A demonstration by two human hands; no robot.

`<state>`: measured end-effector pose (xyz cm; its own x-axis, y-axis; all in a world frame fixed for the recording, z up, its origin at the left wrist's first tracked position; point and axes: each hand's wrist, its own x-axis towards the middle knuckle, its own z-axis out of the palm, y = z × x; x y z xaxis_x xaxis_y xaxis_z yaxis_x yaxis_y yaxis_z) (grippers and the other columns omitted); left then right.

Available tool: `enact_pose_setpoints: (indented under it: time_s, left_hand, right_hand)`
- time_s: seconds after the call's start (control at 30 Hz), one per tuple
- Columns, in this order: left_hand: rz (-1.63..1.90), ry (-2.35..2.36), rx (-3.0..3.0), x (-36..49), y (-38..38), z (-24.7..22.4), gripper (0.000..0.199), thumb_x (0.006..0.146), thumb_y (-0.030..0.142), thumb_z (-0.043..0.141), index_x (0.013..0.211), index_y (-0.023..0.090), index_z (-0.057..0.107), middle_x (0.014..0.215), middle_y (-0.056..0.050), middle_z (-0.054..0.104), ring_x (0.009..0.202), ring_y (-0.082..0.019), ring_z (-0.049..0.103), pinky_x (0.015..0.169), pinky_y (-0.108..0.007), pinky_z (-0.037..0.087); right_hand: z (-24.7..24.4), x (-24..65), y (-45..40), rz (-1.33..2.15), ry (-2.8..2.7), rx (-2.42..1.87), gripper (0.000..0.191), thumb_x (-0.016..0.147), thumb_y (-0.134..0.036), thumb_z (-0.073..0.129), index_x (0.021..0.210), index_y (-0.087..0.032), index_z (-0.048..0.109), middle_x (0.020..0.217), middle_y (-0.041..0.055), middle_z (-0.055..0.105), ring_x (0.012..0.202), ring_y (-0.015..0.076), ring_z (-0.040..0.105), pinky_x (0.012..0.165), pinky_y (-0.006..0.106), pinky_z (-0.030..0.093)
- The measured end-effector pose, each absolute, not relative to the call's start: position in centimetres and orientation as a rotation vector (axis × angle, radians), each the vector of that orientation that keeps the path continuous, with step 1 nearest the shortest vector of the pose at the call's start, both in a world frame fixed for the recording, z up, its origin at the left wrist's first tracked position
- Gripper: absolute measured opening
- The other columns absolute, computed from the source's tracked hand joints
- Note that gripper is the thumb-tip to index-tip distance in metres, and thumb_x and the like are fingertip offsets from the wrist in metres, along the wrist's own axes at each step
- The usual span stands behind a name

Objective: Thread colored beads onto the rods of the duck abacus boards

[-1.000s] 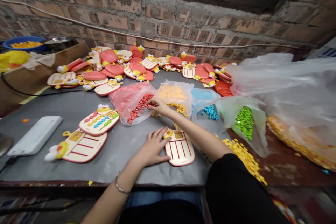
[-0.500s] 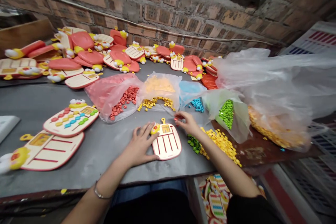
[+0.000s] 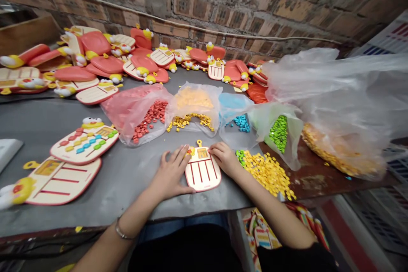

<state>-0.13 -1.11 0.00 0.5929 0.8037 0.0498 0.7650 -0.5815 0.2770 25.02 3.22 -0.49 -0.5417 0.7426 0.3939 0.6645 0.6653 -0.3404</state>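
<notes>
Shifting onto the board (image 3: 203, 173), my right hand (image 3: 225, 158) is curling, grip unclear; my left hand (image 3: 170, 174) is bracing it, thumb apart; slackening risks skidding.

Layout on the tabletop (image 3: 127, 170)

A single board (image 3: 204, 176) is framed between the left hand (image 3: 170, 174) and the right hand (image 3: 225, 159). Left of the left hand, a filled board (image 3: 84, 146) is laid partly over a lower board (image 3: 68, 182). Right of the right hand, a pile of loose pieces (image 3: 267, 174) is spread, a large bag (image 3: 341, 148) set beyond. Behind both hands, four small bags (image 3: 196, 97) are lined up, backed by a heap of boards (image 3: 97, 43)
</notes>
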Motion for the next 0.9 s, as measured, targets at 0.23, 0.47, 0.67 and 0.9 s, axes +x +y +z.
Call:
enact_pose_setpoints:
  time_s: [0.23, 0.47, 0.67, 0.9]
  left_hand:
    - [0.279, 1.293, 2.557, -0.2, -1.0, 0.2, 0.11, 0.067, 0.075, 0.066, 0.151, 0.015, 0.028, 0.156, -0.02, 0.027, 0.141, -0.04, 0.025, 0.11, -0.057, 0.015]
    - [0.248, 1.254, 2.507, -0.3, -0.9, 0.4, 0.11, 0.069, 0.071, 0.067, 0.153, 0.016, 0.023, 0.156, -0.019, 0.025, 0.143, -0.037, 0.023, 0.111, -0.053, 0.016]
    - [0.259, 1.247, 2.525, -0.4, -0.9, 0.1, 0.113, 0.068, 0.072, 0.068, 0.153, 0.015, 0.021, 0.157, -0.018, 0.025, 0.143, -0.036, 0.024, 0.112, -0.053, 0.015]
    - [0.282, 1.238, 2.538, -0.6, -0.9, 0.0, 0.11, 0.07, 0.072, 0.066, 0.154, 0.016, 0.02, 0.157, -0.019, 0.025, 0.143, -0.037, 0.023, 0.112, -0.054, 0.015]
  right_hand:
    - [0.7, 25.9, 2.2, 0.41, -2.419, -1.023, 0.019, 0.095, -0.015, 0.05, 0.085, -0.018, 0.066, 0.088, 0.0089, 0.066, 0.084, 0.0202, 0.059, 0.081, 0.037, 0.05]
    - [-0.4, 22.2, 2.1, 0.56, -2.357, -0.892, 0.017, 0.093, -0.013, 0.053, 0.085, -0.018, 0.067, 0.084, 0.0075, 0.066, 0.083, 0.0195, 0.061, 0.077, 0.033, 0.05]
    - [0.1, 19.9, 1.0, 0.735, -2.396, -0.786, 0.019, 0.093, -0.015, 0.052, 0.082, -0.017, 0.067, 0.081, 0.0072, 0.066, 0.079, 0.0182, 0.06, 0.075, 0.031, 0.049]
    - [2.6, 24.9, 0.1, 0.816, -2.171, -1.05, 0.011, 0.094, -0.024, 0.055, 0.092, -0.02, 0.065, 0.091, 0.0063, 0.068, 0.089, 0.0199, 0.063, 0.083, 0.034, 0.05]
